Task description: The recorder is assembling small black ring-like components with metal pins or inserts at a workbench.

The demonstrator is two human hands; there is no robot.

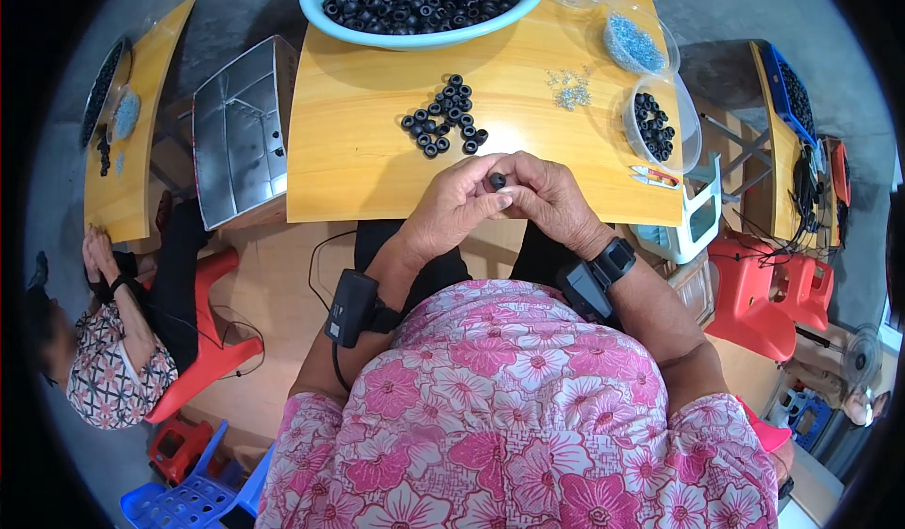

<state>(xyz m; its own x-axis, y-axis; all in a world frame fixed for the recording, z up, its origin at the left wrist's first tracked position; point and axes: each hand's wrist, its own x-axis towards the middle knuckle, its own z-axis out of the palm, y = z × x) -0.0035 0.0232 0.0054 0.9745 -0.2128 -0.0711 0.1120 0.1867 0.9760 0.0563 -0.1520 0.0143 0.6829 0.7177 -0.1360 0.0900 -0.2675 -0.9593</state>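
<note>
My left hand (451,205) and my right hand (551,197) meet at the table's near edge, fingers curled in. Between their fingertips is a small round black cap-like part (497,181), pinched by both; the fingers hide much of it. Just beyond my hands, a loose cluster of black ring-like parts (452,114) with holes lies on the yellow wooden table (349,171). To the right is a scatter of tiny clear pieces (569,89). Red-handled thread snips (654,177) lie by the right edge.
A light-blue basin (311,10) heaped with black parts stands at the back. On the right are a clear tub of black parts (652,125) and a tub of bluish clear pieces (633,44). A foil-lined box (240,133) stands left; another person (123,350) sits beyond.
</note>
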